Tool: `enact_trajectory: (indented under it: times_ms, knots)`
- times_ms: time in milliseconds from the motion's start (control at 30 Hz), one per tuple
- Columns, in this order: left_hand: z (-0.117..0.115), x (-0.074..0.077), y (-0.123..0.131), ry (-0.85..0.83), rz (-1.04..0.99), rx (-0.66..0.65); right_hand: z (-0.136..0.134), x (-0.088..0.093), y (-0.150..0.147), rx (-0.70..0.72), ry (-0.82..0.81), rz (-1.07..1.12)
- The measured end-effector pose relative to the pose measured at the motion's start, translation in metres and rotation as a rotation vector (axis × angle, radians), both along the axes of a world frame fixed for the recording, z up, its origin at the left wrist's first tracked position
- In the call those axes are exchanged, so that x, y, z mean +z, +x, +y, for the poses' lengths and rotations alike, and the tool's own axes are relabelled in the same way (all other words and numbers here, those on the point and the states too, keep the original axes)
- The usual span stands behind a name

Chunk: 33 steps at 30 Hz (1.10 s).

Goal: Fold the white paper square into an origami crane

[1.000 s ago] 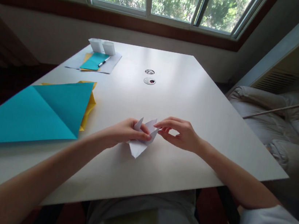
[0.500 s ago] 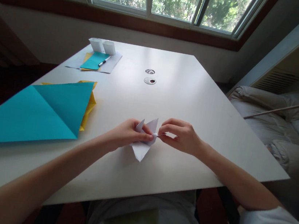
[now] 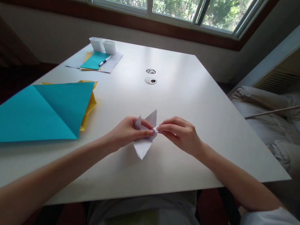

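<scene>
A white folded paper figure (image 3: 142, 147) with several pointed flaps is held just above the near part of the table. My left hand (image 3: 131, 130) grips its middle from the left, thumb in front and fingers behind. One flap points up beyond the fingers and a broad one points down toward me. From the right, my right hand (image 3: 178, 131) pinches a narrow white tip of the same paper between thumb and index finger. The fingers hide the fold where the two hands meet.
Left on the white table (image 3: 195, 107) lies a large creased blue sheet (image 3: 52, 114) over yellow paper (image 3: 87, 113). Farther back are smaller sheets (image 3: 96, 61), a pen (image 3: 104, 61) and two white paper boxes (image 3: 109, 47). Two round discs (image 3: 150, 81) lie mid-table.
Both hands have risen slightly with the paper figure. My right fingers have moved left, closer to my left thumb, and the pinched tip now sits nearer the figure's body.
</scene>
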<state>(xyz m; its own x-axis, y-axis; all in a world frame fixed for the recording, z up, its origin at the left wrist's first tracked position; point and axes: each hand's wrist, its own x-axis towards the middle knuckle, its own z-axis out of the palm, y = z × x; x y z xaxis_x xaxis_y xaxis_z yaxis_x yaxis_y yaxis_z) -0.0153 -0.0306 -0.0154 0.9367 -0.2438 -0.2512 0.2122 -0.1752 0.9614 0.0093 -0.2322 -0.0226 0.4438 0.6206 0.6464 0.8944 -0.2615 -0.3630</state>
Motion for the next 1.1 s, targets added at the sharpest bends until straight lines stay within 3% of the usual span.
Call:
enact_trajectory:
  times_ms: [167, 433, 767, 967, 1100]
  knots:
    - [0.000, -0.004, -0.001, 0.012, -0.066, -0.013, 0.001, -0.003, 0.002, 0.019, -0.021, -0.030]
    - [-0.002, -0.007, -0.001, -0.043, -0.089, 0.106, -0.001, -0.005, 0.005, -0.007, -0.065, -0.005]
    - [-0.004, -0.008, -0.005, -0.082, -0.205, 0.182, 0.003, -0.006, 0.002, -0.030, 0.033, 0.103]
    - [-0.006, -0.010, -0.006, -0.084, -0.299, 0.219, 0.004, -0.007, -0.003, -0.107, 0.121, 0.349]
    - [-0.007, -0.009, -0.007, -0.100, -0.326, 0.217, 0.006, -0.011, -0.003, -0.039, 0.258, 0.556]
